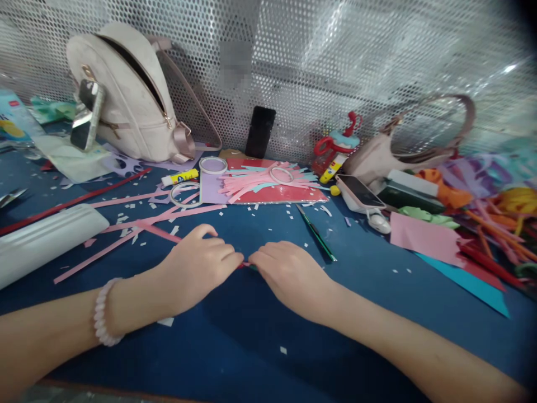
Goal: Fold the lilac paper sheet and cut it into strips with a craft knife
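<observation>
My left hand [199, 268], with a beaded bracelet at the wrist, is closed. Its fingertips pinch one end of a narrow reddish strip [245, 264]. The other end is pinched by my right hand [293, 277], also closed. Only a short bit of the strip shows between the hands, above the blue table; my fingers hide the rest. Long pink paper strips [138, 226] lie crossed beyond my left hand. A green craft knife [316, 234] rests beyond my right hand. Farther back, pink and light-blue paper strips [251, 182] are heaped on a red sheet [306, 195].
A pale backpack [130, 101] and a dark phone [260, 131] stand against the perforated metal wall. Tape rolls [184, 195] and a glue stick [180, 177] lie at middle left. At right are a handbag [373, 157], a pink-cased phone [359, 192] and coloured paper [428, 238].
</observation>
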{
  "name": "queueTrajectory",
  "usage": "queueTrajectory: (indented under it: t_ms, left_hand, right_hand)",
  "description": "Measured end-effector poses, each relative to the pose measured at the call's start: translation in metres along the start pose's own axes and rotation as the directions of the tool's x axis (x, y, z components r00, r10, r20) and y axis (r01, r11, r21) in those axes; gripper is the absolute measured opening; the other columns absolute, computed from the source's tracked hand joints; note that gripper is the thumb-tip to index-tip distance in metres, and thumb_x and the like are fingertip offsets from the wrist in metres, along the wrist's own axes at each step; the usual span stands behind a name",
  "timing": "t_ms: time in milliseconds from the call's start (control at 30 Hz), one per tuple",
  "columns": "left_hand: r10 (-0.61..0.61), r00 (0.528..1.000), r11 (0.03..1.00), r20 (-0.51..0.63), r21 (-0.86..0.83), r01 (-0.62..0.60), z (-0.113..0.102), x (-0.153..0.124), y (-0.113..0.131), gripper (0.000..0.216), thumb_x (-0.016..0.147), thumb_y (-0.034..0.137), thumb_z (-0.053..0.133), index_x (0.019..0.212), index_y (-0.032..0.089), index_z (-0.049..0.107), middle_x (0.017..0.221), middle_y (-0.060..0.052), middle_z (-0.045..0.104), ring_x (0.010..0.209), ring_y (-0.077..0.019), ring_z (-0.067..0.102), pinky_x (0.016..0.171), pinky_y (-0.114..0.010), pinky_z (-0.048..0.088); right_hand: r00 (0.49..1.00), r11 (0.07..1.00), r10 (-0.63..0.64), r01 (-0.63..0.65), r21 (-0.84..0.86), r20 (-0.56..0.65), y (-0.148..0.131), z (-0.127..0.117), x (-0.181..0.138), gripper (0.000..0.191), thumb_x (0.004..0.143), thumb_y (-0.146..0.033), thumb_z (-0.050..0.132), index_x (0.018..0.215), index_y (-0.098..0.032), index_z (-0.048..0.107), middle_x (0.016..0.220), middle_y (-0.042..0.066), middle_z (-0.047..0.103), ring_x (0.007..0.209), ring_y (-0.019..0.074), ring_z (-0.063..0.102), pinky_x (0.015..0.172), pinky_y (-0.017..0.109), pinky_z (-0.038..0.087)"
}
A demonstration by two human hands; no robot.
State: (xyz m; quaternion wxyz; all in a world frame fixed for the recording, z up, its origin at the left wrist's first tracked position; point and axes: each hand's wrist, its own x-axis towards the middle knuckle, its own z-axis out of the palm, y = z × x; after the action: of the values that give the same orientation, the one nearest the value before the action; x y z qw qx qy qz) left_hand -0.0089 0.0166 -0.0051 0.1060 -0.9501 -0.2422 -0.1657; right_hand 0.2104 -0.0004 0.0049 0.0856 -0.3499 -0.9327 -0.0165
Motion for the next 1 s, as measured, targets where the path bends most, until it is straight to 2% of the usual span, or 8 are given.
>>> queueTrajectory:
  t_ms: [67,200,367,500,700,767,867,1000]
  left_hand:
    - [-0.024,0.999,0.996,0.028,-0.086,0.027,-0.001,0.0,0.0,0.035,0.089,0.0,0.032,0.083,0.018,0.061,0.067,0.002,0.064,0.06,-0.0134,0.055,0.077,-0.035,0.032]
    - [-0.141,0.977,0.96,0.159,-0.218,0.174,-0.008,0.004,-0.013,0.03,0.085,0.004,0.037,0.066,0.019,0.055,0.058,0.005,0.06,0.051,-0.0114,0.047,0.072,-0.034,0.031]
    - [-0.266,0.915,0.86,0.304,-0.355,0.367,-0.016,0.009,-0.031,0.026,0.088,0.014,0.045,0.067,0.02,0.059,0.064,0.006,0.065,0.059,-0.0112,0.054,0.068,-0.028,0.032]
    - [-0.318,0.866,0.784,0.387,-0.407,0.469,-0.021,0.01,-0.036,0.028,0.088,0.019,0.047,0.062,0.02,0.06,0.063,0.005,0.065,0.06,-0.0107,0.056,0.06,-0.023,0.033]
    - [-0.349,0.813,0.747,0.466,-0.385,0.542,-0.024,0.009,-0.049,0.032,0.089,0.024,0.046,0.062,0.02,0.062,0.064,0.006,0.066,0.05,-0.0083,0.053,0.053,-0.022,0.033]
    - [-0.347,0.812,0.759,0.47,-0.368,0.537,-0.022,0.009,-0.053,0.032,0.088,0.023,0.046,0.061,0.02,0.063,0.064,0.006,0.066,0.05,-0.0084,0.053,0.053,-0.023,0.032]
    - [-0.325,0.835,0.8,0.444,-0.341,0.493,-0.017,0.007,-0.056,0.029,0.087,0.021,0.047,0.064,0.02,0.065,0.064,0.005,0.066,0.055,-0.0097,0.056,0.056,-0.023,0.033]
    - [-0.303,0.878,0.851,0.371,-0.309,0.424,-0.012,0.006,-0.049,0.021,0.09,0.027,0.049,0.082,0.022,0.068,0.073,0.003,0.068,0.064,-0.0135,0.059,0.058,-0.025,0.032]
  right_hand:
    - [1.0,1.0,-0.001,0.001,0.025,0.003,0.002,0.0,0.0,0.017,0.091,-0.008,0.048,0.088,-0.015,0.063,0.077,0.003,0.066,0.07,0.017,0.057,0.063,0.03,0.033]
    - [0.997,0.997,0.048,-0.051,0.049,0.054,0.017,-0.004,0.002,0.016,0.094,-0.017,0.05,0.088,-0.015,0.065,0.079,0.005,0.069,0.073,0.0178,0.061,0.065,0.03,0.036]
    - [0.965,0.964,0.189,-0.217,0.151,0.182,0.037,-0.016,0.006,0.02,0.091,-0.013,0.048,0.092,-0.017,0.067,0.089,0.005,0.072,0.08,0.0177,0.063,0.07,0.028,0.04]
    - [0.937,0.907,0.208,-0.292,0.303,0.282,0.049,-0.023,0.007,0.025,0.09,-0.012,0.043,0.087,-0.02,0.066,0.08,0.001,0.07,0.075,0.0144,0.062,0.07,0.025,0.042]
    - [0.916,0.895,0.273,-0.354,0.272,0.295,0.065,-0.024,0.003,0.025,0.092,-0.017,0.04,0.081,-0.019,0.063,0.07,0.0,0.066,0.069,0.0147,0.061,0.068,0.025,0.041]
    - [0.918,0.91,0.262,-0.337,0.242,0.297,0.066,-0.023,0.002,0.025,0.091,-0.016,0.04,0.083,-0.019,0.063,0.071,0.001,0.067,0.068,0.0151,0.061,0.066,0.025,0.04]
    - [0.929,0.935,0.231,-0.294,0.199,0.287,0.063,-0.021,0.002,0.023,0.09,-0.015,0.041,0.086,-0.02,0.063,0.084,0.003,0.071,0.075,0.0169,0.062,0.069,0.027,0.04]
    - [0.93,0.928,0.225,-0.296,0.228,0.29,0.054,-0.019,0.004,0.022,0.092,-0.016,0.04,0.086,-0.019,0.062,0.082,0.003,0.068,0.073,0.0166,0.06,0.068,0.027,0.039]
